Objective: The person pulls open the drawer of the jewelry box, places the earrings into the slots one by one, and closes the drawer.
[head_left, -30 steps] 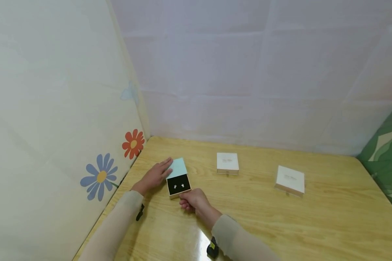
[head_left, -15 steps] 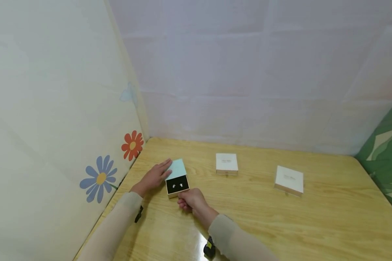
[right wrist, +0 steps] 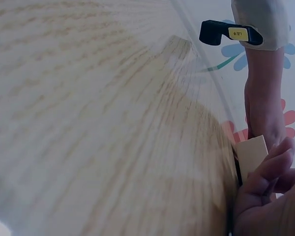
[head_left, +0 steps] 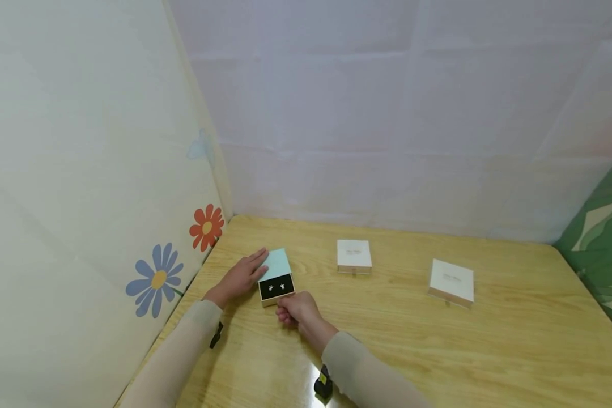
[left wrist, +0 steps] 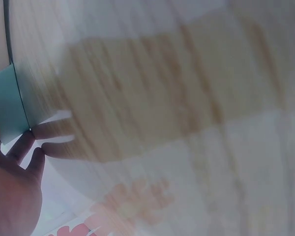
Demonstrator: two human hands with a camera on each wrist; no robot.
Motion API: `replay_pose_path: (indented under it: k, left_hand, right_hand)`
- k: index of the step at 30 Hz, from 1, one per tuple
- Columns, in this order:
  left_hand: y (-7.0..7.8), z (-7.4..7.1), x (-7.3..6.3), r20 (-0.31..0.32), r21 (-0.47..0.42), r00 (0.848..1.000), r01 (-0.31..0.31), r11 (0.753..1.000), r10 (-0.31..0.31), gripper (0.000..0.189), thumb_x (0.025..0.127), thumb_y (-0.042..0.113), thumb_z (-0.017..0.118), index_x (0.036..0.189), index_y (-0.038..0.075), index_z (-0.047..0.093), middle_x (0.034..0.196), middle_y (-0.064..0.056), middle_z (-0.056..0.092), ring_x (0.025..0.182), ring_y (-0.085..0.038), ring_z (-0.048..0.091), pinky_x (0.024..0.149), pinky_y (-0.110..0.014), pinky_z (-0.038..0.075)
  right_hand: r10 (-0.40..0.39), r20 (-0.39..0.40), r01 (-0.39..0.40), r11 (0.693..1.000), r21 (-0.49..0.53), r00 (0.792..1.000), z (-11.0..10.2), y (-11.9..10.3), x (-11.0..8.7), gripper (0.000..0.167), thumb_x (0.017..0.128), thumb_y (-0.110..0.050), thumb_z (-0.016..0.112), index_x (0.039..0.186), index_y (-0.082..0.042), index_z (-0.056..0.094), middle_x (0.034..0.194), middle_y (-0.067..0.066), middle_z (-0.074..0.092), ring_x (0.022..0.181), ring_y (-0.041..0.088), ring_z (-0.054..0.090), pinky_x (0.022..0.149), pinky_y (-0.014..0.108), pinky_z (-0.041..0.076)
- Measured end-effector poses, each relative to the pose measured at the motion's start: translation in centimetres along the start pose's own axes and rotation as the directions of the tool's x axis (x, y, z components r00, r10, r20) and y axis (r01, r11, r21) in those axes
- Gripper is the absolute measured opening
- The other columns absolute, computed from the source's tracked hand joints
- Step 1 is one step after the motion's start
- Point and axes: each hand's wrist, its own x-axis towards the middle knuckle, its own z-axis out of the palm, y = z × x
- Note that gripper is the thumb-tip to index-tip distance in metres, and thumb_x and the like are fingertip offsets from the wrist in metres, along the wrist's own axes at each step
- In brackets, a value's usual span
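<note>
A small jewellery box (head_left: 279, 263) with a light blue top stands at the table's left side, its drawer (head_left: 271, 303) partly slid out toward me. Two small silvery earrings (head_left: 282, 287) sit on the drawer's black lining. My left hand (head_left: 238, 279) rests along the box's left side with fairly straight fingers; in the left wrist view the fingertips (left wrist: 28, 135) touch the blue edge. At the drawer's front, my right hand (head_left: 301, 309) has curled fingers and holds it near its right corner. What lies between thumb and fingers is hidden.
Two white boxes with faint lettering lie on the wooden table (head_left: 398, 340): one near the middle (head_left: 354, 253), another farther right (head_left: 451, 279). A flower-printed cloth (head_left: 107, 141) borders the left edge, and a pale cloth (head_left: 387, 113) hangs behind.
The drawer has slid slightly inward under the blue top, showing less black lining. My right hand has moved a little forward with it, while my left hand stays against the box.
</note>
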Motion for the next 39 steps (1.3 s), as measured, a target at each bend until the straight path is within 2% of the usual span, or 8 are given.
replay_pose_path:
  k: [12,24,31,39]
  left_hand:
    - [-0.2,0.1,0.1,-0.013,0.013,1.000,-0.023,1.000,0.023,0.055,0.110,0.032,0.044,0.157,0.005,0.034,0.164,-0.015,0.030,0.147,-0.040,0.034,0.120,-0.059,0.027]
    - [0.3,-0.2,-0.1,-0.003,0.007,1.000,0.004,1.000,-0.003,0.055,0.110,0.032,0.044,0.158,0.006,0.034,0.164,-0.014,0.029,0.147,-0.040,0.033,0.120,-0.057,0.027]
    - [0.2,-0.2,-0.2,-0.013,0.003,1.000,-0.010,1.000,0.010,0.056,0.110,0.031,0.044,0.157,0.004,0.034,0.164,-0.016,0.030,0.146,-0.042,0.034,0.119,-0.060,0.028]
    - [0.5,-0.3,-0.1,0.016,-0.004,1.000,0.014,1.000,-0.014,0.056,0.110,0.035,0.042,0.159,0.008,0.031,0.166,-0.013,0.026,0.148,-0.040,0.032,0.121,-0.058,0.027]
  right_hand:
    - [0.005,0.002,-0.005,0.999,0.032,1.000,0.1,-0.2,0.7,0.015,0.092,0.003,0.061,0.079,0.000,0.066,0.055,-0.001,0.061,0.043,0.001,0.052,0.040,0.011,0.042]
    - [-0.004,-0.002,0.004,0.999,0.035,1.000,0.2,-0.4,1.2,0.017,0.091,0.003,0.061,0.076,-0.002,0.064,0.054,-0.001,0.061,0.043,0.001,0.052,0.040,0.011,0.041]
    - [0.002,-0.001,-0.002,0.999,0.046,1.000,0.2,-0.5,1.6,0.016,0.091,0.004,0.061,0.076,-0.002,0.064,0.053,-0.001,0.061,0.043,0.002,0.052,0.040,0.012,0.041]
    - [0.018,-0.009,-0.017,0.999,0.030,1.000,0.2,-0.6,2.1,0.016,0.092,0.002,0.061,0.076,-0.001,0.066,0.055,0.000,0.062,0.045,0.003,0.053,0.041,0.013,0.042]
